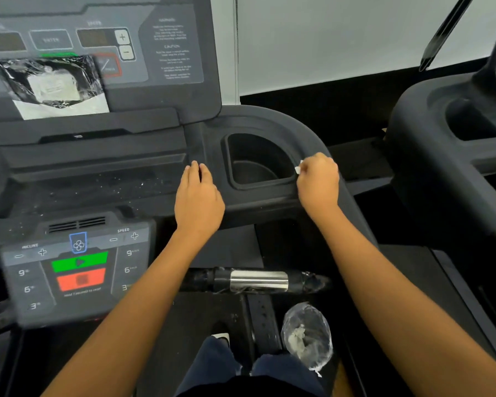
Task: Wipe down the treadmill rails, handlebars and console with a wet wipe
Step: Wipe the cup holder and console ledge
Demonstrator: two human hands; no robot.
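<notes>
The black treadmill console [161,133] fills the left and centre of the head view. My right hand [318,181] grips a small white wet wipe [298,168], of which only a corner shows, and presses it on the right rim of the cup holder [255,164] where the curved right rail [307,133] bends down. My left hand [198,196] rests flat, fingers straight, on the console deck just left of the cup holder. A handlebar with a shiny metal grip sensor [258,279] runs below my forearms.
A clear wipes pack [52,84] leans on the upper display. The lower control panel [75,270] has green and red buttons. A crumpled clear plastic bag [307,336] lies on the belt by my feet. A neighbouring treadmill [453,133] stands to the right.
</notes>
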